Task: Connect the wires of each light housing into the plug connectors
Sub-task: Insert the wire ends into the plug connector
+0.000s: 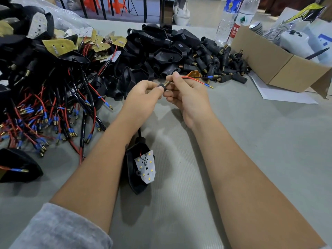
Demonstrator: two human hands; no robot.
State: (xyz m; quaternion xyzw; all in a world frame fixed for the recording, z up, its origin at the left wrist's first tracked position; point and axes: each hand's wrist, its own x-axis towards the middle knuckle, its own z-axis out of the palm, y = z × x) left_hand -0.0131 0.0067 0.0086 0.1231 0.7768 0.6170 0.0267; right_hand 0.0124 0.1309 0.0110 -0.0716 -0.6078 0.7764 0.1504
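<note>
I count two hands — my left hand (143, 95) and right hand (186, 94) — with one plug connector (162, 86) between them. One light housing (139, 166) lies near me on the counter (251, 141), its board showing six LEDs. Far right: two water bottles (231, 17) and one cardboard box (273, 63). The piled housings (161, 44), loose connectors (221, 63) and wired ones (45, 105) — too many to count.

A small assembly workshop is showing itself here: heaps of black light housings (161, 45) and wired LED boards (45, 108) are crowding the grey desk (251, 141) from nine to twelve o'clock, a cardboard box (273, 69) and water bottles (231, 20) are sitting at two o'clock.
</note>
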